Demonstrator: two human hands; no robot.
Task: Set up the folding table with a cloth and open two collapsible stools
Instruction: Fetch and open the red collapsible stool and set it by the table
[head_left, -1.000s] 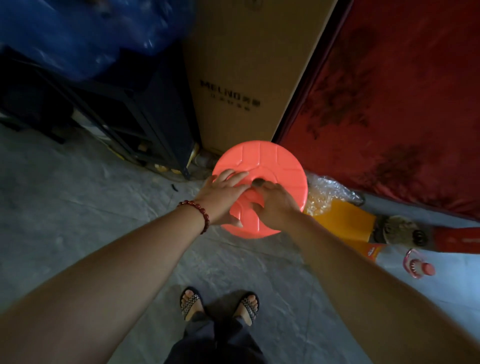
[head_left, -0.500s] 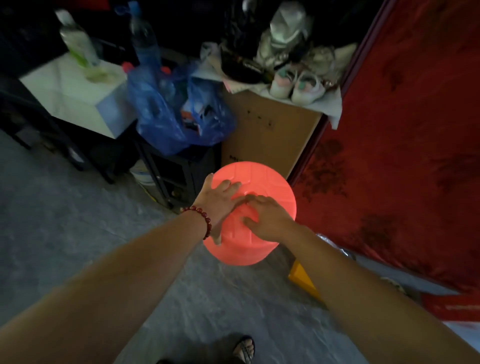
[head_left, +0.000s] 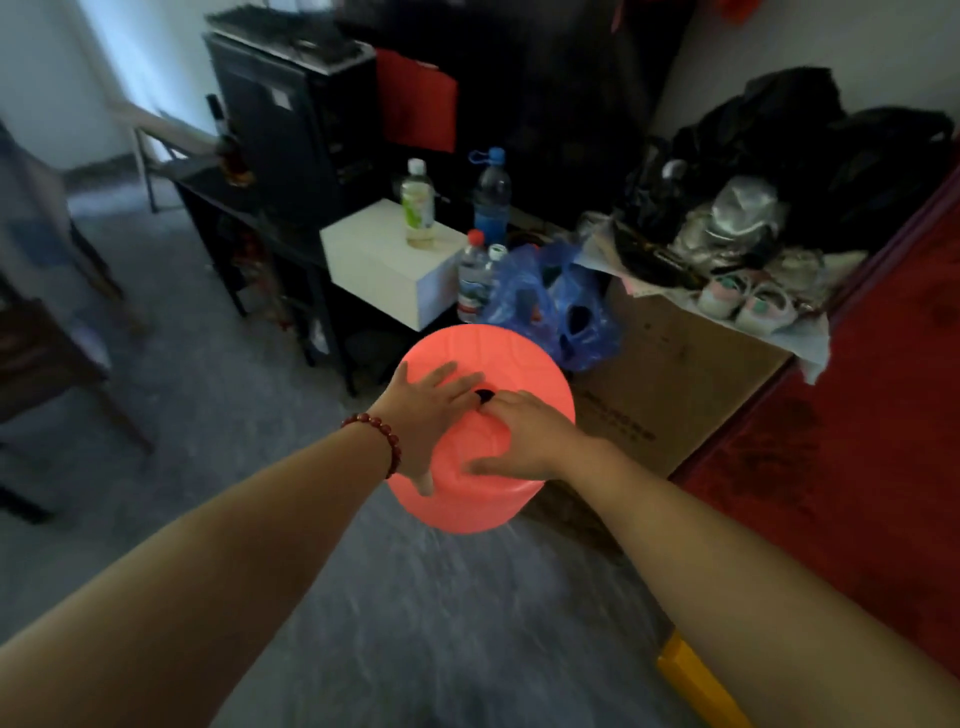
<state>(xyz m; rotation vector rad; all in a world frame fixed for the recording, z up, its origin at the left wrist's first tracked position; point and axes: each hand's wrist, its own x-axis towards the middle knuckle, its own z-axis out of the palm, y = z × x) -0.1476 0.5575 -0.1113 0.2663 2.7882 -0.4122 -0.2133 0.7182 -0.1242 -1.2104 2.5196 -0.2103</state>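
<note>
A coral-pink collapsible stool (head_left: 519, 358) is held up off the grey floor in front of me, its round top facing the camera and part of its side wall showing below. My left hand (head_left: 426, 410), with a red bead bracelet at the wrist, lies over the top with its fingertips at the dark centre hole and its thumb down the side. My right hand (head_left: 524, 436) grips the top from the right, fingers curled at the same hole. No folding table, cloth or second stool is in view.
Behind the stool stand a white box (head_left: 374, 260) with bottles, a blue plastic bag (head_left: 550, 301) and a cardboard box (head_left: 675, 384) topped with shoes and clothes. A red surface (head_left: 857, 467) fills the right. A dark cabinet (head_left: 291, 130) stands behind, a wooden chair (head_left: 47, 353) at left.
The stool went from a flat disc near the floor to a taller shape lifted higher. Both hands stayed at its centre hole, and my view swung up from the floor.
</note>
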